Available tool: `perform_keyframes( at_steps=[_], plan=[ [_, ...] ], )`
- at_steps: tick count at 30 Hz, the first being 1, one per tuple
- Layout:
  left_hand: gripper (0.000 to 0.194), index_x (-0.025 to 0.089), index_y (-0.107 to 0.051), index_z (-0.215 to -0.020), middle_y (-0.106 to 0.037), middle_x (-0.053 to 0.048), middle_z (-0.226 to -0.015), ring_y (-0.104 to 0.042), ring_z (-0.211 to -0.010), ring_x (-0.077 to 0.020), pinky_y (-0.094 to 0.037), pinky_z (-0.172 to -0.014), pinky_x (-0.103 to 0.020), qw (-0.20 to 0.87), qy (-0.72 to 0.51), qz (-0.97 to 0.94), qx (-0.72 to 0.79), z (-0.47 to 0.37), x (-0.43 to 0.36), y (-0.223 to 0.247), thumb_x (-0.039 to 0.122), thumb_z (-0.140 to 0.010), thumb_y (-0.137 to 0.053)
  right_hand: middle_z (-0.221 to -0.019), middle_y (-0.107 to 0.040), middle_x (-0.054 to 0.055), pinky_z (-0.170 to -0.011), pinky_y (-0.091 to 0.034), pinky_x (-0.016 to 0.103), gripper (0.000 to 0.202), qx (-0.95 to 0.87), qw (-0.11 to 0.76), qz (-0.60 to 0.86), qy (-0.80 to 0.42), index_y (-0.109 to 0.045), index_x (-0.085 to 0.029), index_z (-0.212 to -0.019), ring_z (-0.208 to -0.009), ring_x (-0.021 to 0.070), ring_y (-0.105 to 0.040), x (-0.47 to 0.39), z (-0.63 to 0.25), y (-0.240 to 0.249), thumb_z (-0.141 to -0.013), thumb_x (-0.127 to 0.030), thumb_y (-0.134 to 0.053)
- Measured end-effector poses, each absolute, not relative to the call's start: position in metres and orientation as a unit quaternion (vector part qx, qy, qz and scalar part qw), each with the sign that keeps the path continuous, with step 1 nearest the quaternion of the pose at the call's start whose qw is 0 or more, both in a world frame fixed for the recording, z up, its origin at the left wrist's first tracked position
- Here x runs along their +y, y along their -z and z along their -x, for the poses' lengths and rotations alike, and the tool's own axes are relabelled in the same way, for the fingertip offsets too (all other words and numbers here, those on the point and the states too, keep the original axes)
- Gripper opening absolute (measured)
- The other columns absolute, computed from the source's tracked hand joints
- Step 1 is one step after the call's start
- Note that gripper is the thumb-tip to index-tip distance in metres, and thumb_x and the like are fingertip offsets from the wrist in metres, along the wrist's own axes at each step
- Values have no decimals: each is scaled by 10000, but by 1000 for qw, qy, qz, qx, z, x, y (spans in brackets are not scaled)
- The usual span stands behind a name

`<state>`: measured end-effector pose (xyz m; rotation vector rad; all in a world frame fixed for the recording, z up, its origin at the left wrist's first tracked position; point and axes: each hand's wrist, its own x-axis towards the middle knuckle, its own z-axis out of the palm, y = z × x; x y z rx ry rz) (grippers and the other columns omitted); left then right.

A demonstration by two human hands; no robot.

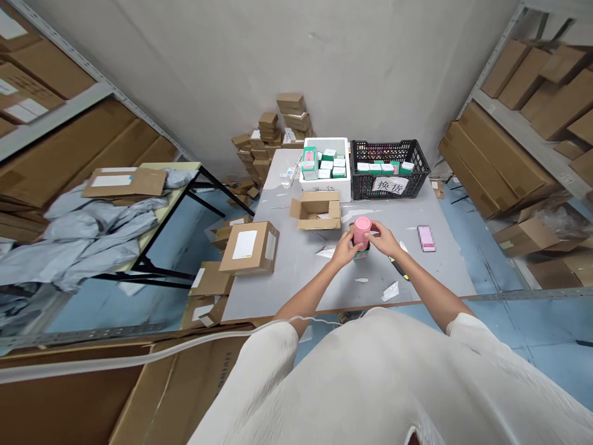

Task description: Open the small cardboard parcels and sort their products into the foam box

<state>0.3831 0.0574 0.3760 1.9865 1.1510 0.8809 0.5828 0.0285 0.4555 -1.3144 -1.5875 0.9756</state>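
A pink cylindrical container (362,233) with a round top stands upright at the middle of the grey table, its lower end in or just over a small green box (361,254). My left hand (346,248) closes around its lower left side, thumb across the front near the box rim. From the other side, my right hand (383,239) grips it with the fingers near the top and the thumb in front. Beside my right forearm lies a yellow-and-black utility knife (399,268). An open cardboard box (317,212) sits just beyond my left hand.
A white bin (325,186) and a black crate (388,185), both holding green-and-white boxes, stand at the table's back. A taped carton (249,247) is at left, a phone (426,238) at right. Crumpled plastic (390,291) lies near the front edge. Shelves of cartons flank both sides.
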Motion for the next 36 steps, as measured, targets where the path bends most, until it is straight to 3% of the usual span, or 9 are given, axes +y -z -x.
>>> perform_keyframes(
  at_steps=[7, 12, 18, 25, 27, 32, 36],
  plan=[
    [619, 221, -588, -1541, -692, -137, -1428, -646, -1346, -322, -518, -1145, -456, 337, -378, -762, 404, -378, 58, -378, 492, -997, -702, -1518, -661, 133, -1040, -619, 484, 663, -630, 427, 493, -422, -582, -286, -1518, -1313, 309, -690, 30, -589, -439, -935, -552, -753],
    [643, 214, -535, -1579, -661, -147, -1509, -640, -1371, -321, -507, -1143, -451, 355, -361, -759, 408, -378, 57, -387, 502, -1018, -662, -1538, -646, 112, -1146, -559, 541, 664, -638, 397, 489, -442, -567, -311, -1539, -1338, 317, -676, 29, -588, -432, -946, -543, -756],
    [567, 223, -603, -1499, -744, -125, -1344, -684, -1263, -321, -456, -1172, -486, 343, -341, -758, 437, -378, 54, -396, 499, -1010, -675, -1509, -667, 125, -997, -620, 488, 621, -643, 381, 504, -433, -592, -289, -1498, -1306, 331, -687, 30, -589, -428, -952, -537, -753],
    [570, 219, -636, -1476, -777, -106, -1278, -733, -1144, -294, -502, -1127, -453, 408, -391, -694, 445, -383, 59, -412, 562, -1022, -658, -1461, -699, 122, -1033, -584, 468, 576, -615, 434, 505, -422, -676, -266, -1437, -1250, 301, -687, 44, -588, -421, -986, -623, -662],
    [606, 206, -627, -1486, -776, -112, -1289, -734, -1151, -286, -540, -1081, -424, 448, -417, -661, 435, -385, 62, -412, 601, -1027, -638, -1392, -732, 113, -1033, -585, 467, 599, -600, 444, 501, -437, -682, -266, -1432, -1213, 289, -695, 47, -588, -416, -978, -657, -654],
    [658, 190, -663, -1466, -745, -132, -1307, -729, -1131, -278, -592, -1005, -409, 478, -447, -639, 405, -387, 68, -405, 681, -1035, -580, -977, -770, 45, -903, -631, 464, 694, -558, 449, 487, -500, -622, -270, -1466, -921, 249, -715, 51, -587, -403, -949, -731, -661],
    [663, 183, -689, -1475, -715, -145, -1218, -722, -1031, -265, -607, -959, -418, 414, -452, -647, 454, -385, 70, -408, 666, -1027, -613, -988, -761, 54, -864, -636, 444, 743, -535, 472, 478, -512, -617, -265, -1426, -930, 250, -712, 53, -583, -404, -873, -746, -744]
  ],
)
